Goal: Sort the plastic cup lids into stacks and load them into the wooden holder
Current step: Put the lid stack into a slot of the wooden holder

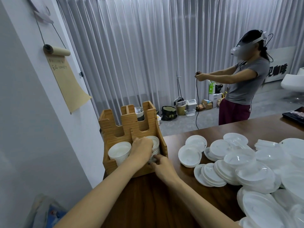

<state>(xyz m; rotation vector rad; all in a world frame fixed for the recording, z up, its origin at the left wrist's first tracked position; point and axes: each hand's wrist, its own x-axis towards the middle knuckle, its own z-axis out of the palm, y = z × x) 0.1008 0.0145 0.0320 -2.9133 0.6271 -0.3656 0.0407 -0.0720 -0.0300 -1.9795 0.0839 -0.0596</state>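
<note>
Table (148, 203): dark wood, loose lids (246, 165) heaped right.
Holder (136, 127): wooden, far left.
Left hand (142, 149): curled over lid stack (155, 143) in right slot.
Right hand (162, 163): grips stack's base.

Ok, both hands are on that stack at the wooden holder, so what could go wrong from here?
1. The lid stack, gripped by the left hand and right hand, could fan out or catch on the wooden holder wall.
2. The left hand is close to the neighbouring stack and might bump it.
3. The loose lids overlap in heaps on the table and may slide.
</note>
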